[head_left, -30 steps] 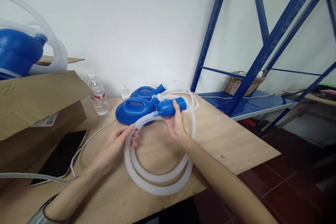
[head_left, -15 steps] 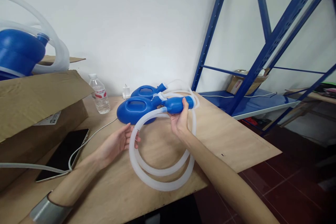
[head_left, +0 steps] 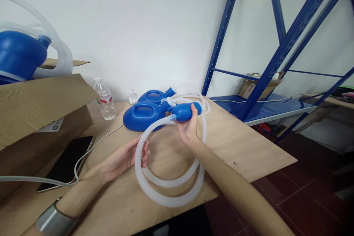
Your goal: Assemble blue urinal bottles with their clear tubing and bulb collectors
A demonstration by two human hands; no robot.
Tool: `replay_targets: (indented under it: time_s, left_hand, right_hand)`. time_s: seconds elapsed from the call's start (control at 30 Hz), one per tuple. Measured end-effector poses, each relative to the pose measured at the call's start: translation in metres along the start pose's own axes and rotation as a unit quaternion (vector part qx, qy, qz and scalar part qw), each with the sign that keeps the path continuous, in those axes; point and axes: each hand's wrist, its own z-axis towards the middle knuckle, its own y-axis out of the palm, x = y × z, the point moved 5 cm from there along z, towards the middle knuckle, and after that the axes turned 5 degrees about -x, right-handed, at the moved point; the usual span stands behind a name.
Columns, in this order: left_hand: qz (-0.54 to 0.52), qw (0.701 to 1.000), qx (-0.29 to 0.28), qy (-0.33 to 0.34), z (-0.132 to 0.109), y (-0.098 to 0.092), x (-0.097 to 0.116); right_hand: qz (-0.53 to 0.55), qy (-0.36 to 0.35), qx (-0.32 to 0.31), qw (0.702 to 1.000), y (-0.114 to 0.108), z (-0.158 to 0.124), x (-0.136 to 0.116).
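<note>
My right hand [head_left: 188, 128] is closed around a blue plastic urinal funnel [head_left: 183, 112], held on its side above the table. From its left end a translucent corrugated hose [head_left: 177, 200] loops toward the table's front edge and back. At the left of this coil, my left hand [head_left: 135, 153] has its fingers curled around the hose, partly hidden behind it. Just behind the coil lies a blue urinal bottle [head_left: 142, 118] with a moulded handle. A second blue bottle [head_left: 151, 96] lies beyond it, its neck pointing right.
An open cardboard box [head_left: 49, 107] holding another blue bottle [head_left: 19, 53] and hose stands left. Near it are a tablet [head_left: 66, 160], a white cable [head_left: 96, 145] and a water bottle [head_left: 104, 99]. A blue metal rack [head_left: 221, 37] rises right of the wooden table [head_left: 243, 140].
My left hand has moved slightly, its fingers curling further around the hose. The funnel has shifted a little left in my right hand, and the coil's front has sunk slightly.
</note>
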Motion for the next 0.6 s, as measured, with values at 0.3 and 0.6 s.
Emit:
replay_targets:
  time_s: [0.3,0.6]
  left_hand:
    - [0.021,0.992,0.090,0.091,0.000,-0.006,0.007]
    - [0.264,0.937,0.147,0.174,0.000,-0.022,0.012]
  right_hand:
    - [0.005,0.008,0.006,1.000,-0.002,-0.001,0.005]
    - [-0.006,-0.004,0.016,1.000,-0.006,0.002,0.005]
